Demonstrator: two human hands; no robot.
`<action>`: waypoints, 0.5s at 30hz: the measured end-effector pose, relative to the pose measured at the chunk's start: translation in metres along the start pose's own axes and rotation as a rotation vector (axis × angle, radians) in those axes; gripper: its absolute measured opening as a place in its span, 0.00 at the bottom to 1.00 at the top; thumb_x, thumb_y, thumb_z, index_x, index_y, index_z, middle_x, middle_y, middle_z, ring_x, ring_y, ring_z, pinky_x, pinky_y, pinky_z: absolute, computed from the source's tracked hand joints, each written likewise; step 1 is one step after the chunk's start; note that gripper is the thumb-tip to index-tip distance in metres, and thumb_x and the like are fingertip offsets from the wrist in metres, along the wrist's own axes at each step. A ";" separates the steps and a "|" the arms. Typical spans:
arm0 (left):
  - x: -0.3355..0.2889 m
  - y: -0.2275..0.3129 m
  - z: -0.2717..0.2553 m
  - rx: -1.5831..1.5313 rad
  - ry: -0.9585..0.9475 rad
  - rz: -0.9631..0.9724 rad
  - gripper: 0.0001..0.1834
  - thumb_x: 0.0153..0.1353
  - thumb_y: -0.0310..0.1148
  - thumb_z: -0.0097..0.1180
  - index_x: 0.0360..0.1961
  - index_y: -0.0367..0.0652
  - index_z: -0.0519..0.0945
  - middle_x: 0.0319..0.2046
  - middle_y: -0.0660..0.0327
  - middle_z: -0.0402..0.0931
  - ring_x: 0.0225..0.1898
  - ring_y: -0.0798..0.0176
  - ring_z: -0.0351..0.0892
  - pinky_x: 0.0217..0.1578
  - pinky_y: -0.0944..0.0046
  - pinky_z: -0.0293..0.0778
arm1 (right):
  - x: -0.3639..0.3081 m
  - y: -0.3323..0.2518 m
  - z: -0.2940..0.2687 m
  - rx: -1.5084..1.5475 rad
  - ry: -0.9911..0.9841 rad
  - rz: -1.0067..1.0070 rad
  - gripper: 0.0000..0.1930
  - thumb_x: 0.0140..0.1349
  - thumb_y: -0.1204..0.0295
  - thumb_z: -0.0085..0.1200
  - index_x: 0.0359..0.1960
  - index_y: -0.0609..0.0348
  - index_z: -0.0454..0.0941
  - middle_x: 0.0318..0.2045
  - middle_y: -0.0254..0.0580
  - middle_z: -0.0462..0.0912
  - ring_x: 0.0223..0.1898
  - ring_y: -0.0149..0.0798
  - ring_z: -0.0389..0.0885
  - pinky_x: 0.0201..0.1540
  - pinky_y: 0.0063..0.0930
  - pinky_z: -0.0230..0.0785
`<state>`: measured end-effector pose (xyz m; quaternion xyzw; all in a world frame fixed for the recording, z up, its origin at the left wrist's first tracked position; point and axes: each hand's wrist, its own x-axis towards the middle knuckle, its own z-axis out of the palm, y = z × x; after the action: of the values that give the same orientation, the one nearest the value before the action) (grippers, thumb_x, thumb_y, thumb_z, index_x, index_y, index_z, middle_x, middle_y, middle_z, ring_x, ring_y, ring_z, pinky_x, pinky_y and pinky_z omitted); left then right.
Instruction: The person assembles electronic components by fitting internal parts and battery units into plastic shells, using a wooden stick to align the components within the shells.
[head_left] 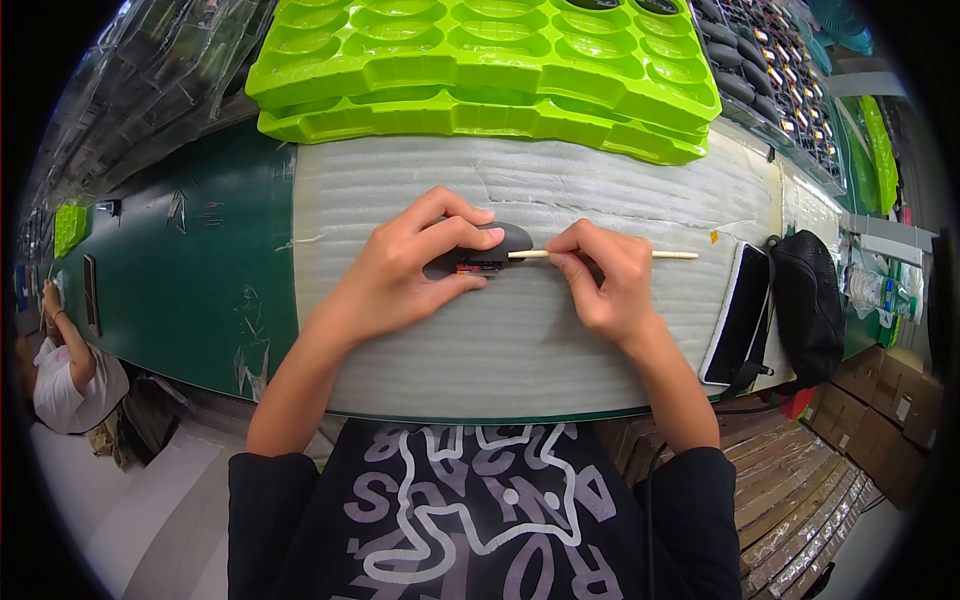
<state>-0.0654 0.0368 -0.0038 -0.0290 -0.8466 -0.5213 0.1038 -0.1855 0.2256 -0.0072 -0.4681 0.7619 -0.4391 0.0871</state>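
Observation:
My left hand (405, 262) is closed round a dark grey, rounded computer mouse (514, 238), fingers over its top and thumb at its near side. Small red and black parts show along that near side, under my fingers. From the right, my right hand (612, 275) pinches a thin pale wooden stick (675, 255) between thumb and fingers. The stick lies nearly level, and its left tip meets the mouse's near right side; whether it goes inside I cannot tell. Both hands are over a white foam sheet (470, 360) on the table.
Stacked bright green trays (480, 110) with oval hollows stand at the far edge. A phone (735, 315) and a black pouch (808, 310) lie at the right. Trays of dark parts (745, 60) sit far right. At the left, another person (75, 375) works along the green table (200, 270).

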 end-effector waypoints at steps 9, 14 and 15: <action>0.000 0.003 0.001 0.021 0.017 0.048 0.19 0.41 0.19 0.64 0.39 0.40 0.78 0.41 0.58 0.73 0.40 0.58 0.78 0.37 0.64 0.78 | 0.000 -0.001 0.003 -0.079 0.016 -0.057 0.04 0.45 0.79 0.52 0.21 0.55 0.70 0.14 0.38 0.72 0.15 0.41 0.72 0.15 0.31 0.57; -0.002 0.001 0.000 -0.010 -0.008 0.006 0.22 0.37 0.19 0.67 0.39 0.39 0.79 0.42 0.56 0.74 0.45 0.57 0.76 0.42 0.63 0.75 | 0.002 -0.002 0.002 -0.049 0.011 -0.050 0.04 0.46 0.79 0.51 0.21 0.55 0.70 0.13 0.38 0.72 0.14 0.40 0.72 0.15 0.31 0.57; -0.001 0.001 0.000 -0.011 -0.006 0.007 0.22 0.37 0.19 0.67 0.39 0.39 0.79 0.42 0.56 0.74 0.45 0.57 0.76 0.42 0.63 0.75 | 0.002 -0.001 0.002 -0.050 0.010 -0.051 0.04 0.46 0.79 0.51 0.21 0.55 0.70 0.13 0.38 0.72 0.14 0.40 0.72 0.15 0.31 0.57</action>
<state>-0.0645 0.0373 -0.0033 -0.0339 -0.8440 -0.5253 0.1029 -0.1851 0.2228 -0.0070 -0.4872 0.7608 -0.4245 0.0603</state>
